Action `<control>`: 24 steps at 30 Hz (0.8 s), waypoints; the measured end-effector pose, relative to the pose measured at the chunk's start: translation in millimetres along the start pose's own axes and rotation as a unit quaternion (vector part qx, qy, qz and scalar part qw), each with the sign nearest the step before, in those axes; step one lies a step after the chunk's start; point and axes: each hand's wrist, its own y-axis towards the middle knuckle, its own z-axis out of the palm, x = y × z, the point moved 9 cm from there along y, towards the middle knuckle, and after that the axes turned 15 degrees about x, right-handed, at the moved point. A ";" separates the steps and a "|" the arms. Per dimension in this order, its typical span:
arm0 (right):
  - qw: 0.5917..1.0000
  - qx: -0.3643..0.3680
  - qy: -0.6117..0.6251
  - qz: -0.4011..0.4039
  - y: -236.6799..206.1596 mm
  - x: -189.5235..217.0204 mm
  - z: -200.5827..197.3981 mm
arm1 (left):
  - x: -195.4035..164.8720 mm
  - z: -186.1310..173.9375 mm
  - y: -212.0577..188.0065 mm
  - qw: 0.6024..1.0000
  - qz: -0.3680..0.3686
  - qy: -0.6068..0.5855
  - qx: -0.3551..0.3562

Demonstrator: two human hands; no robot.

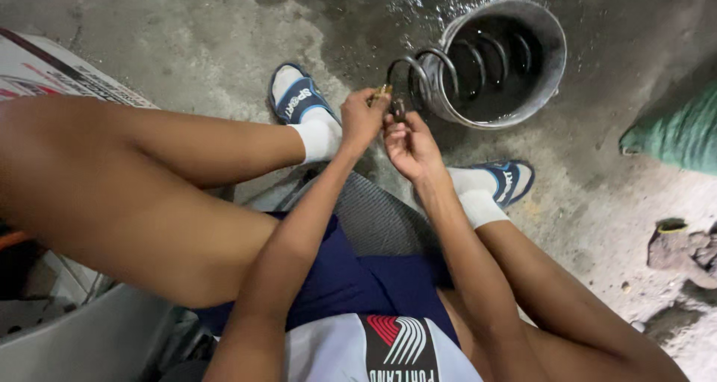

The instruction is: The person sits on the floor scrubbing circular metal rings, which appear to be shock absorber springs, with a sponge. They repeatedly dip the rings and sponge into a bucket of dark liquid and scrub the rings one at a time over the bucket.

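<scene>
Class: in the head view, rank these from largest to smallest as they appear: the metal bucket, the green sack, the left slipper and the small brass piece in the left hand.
1. Metal bucket
2. Green sack, though the frame cuts it off, so its full size is unsure
3. Left slipper
4. Small brass piece, pinched by the left hand

Dark navy shorts (pixel 351 277) are worn, and below them a white sleeveless top (pixel 336 352) with a black panel carrying red and white curved stripes. The arms and legs are left bare. White ankle socks (pixel 320 137) are worn inside blue slide sandals (pixel 295 98) trimmed in white with lettering across the strap. The left hand (pixel 364 117) and right hand (pixel 409 147) appear ungloved, though detail there is dim.
</scene>
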 end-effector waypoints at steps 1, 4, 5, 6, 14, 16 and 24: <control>1.000 -0.003 0.013 0.011 1.0 -3.0 -2.0 | -6.5 -4.2 -0.9 0.999 0.025 0.016 -0.014; 0.997 0.051 0.039 0.029 6.2 -9.6 2.5 | -20.5 -6.8 2.9 0.998 0.044 0.048 -0.011; 0.995 0.081 0.044 0.033 7.7 -11.6 5.9 | -24.7 -6.4 7.6 0.997 0.042 0.057 -0.005; 0.997 0.071 0.036 0.021 8.8 -10.7 2.4 | -25.5 -4.0 13.3 0.998 0.024 0.052 0.015; 0.999 0.017 0.029 -0.002 14.0 -18.8 -11.5 | -44.3 -0.1 10.4 0.992 0.069 0.040 0.100; 0.999 0.040 -0.012 -0.014 16.2 -18.0 -7.3 | -40.9 -0.5 5.7 0.988 0.084 0.046 0.120; 0.999 0.020 0.018 -0.027 19.8 -25.6 -13.2 | -13.3 0.5 43.0 0.971 0.061 0.181 0.147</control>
